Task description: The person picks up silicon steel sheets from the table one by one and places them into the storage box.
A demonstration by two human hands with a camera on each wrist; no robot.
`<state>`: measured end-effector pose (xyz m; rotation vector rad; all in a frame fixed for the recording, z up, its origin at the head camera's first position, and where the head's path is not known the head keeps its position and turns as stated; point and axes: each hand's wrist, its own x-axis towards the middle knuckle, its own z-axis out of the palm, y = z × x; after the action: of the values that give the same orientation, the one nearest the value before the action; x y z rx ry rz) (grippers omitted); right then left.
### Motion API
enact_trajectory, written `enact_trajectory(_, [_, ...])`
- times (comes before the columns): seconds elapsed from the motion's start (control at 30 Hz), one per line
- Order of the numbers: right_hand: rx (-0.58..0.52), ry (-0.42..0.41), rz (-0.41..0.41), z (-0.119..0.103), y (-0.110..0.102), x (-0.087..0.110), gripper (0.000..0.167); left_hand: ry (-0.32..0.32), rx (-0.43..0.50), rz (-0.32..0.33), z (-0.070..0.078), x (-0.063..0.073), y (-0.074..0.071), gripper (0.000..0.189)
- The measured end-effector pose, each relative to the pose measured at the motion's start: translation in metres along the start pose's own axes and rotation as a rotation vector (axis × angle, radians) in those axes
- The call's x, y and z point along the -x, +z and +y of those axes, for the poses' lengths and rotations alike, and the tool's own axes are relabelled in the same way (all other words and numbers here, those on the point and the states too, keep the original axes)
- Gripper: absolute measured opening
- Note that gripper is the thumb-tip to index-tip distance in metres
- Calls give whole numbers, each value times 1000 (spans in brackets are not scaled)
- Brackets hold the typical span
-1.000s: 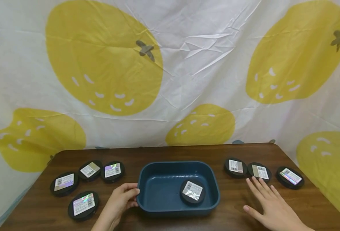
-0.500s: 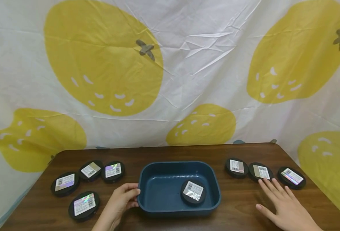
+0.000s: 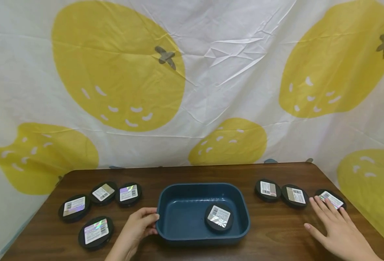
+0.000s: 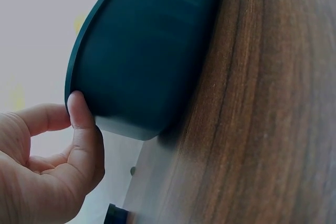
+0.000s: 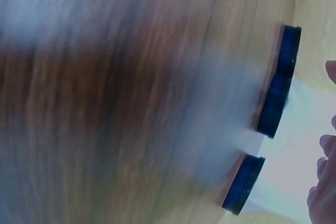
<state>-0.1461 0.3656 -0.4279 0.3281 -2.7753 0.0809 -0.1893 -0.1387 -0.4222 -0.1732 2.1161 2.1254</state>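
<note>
My left hand (image 3: 137, 228) pinches the left rim of a dark blue rectangular tub (image 3: 205, 239) between thumb and fingers; the left wrist view shows the thumb against the tub's outer wall (image 4: 142, 51). Inside the tub, toward its right side, lies a round black flat container (image 3: 219, 217) with a white barcode label. My right hand (image 3: 338, 228) is held flat with fingers spread, its fingertips overlapping the rightmost black round container (image 3: 333, 198) in the head view. Nothing is in its grasp. The right wrist view shows that same container (image 5: 243, 184) apart from the fingers.
Two more labelled black round containers, one (image 3: 268, 190) beside the other (image 3: 295, 195), lie right of the tub. Several others, such as one (image 3: 95, 232) at the front, lie on the left of the brown wooden table (image 3: 270, 239). A lemon-print cloth (image 3: 198, 90) hangs behind.
My right hand has moved to the right, from the middle container of the right-hand group to the rightmost one. The left hand keeps its pinch on the tub, which stays put.
</note>
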Motion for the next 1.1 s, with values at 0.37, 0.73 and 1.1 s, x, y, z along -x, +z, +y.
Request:
enact_trajectory(0.37, [-43, 111, -82, 16, -1, 6, 80, -3, -1, 2, 0, 0, 0, 35])
enact_trajectory(0.73, [-67, 197, -167, 30, -1, -1, 85, 4, 11, 1, 2, 1, -2, 35])
enact_trajectory(1.1, [-57, 182, -94, 45, 8, -3, 86, 12, 22, 1, 1, 1, 0, 35])
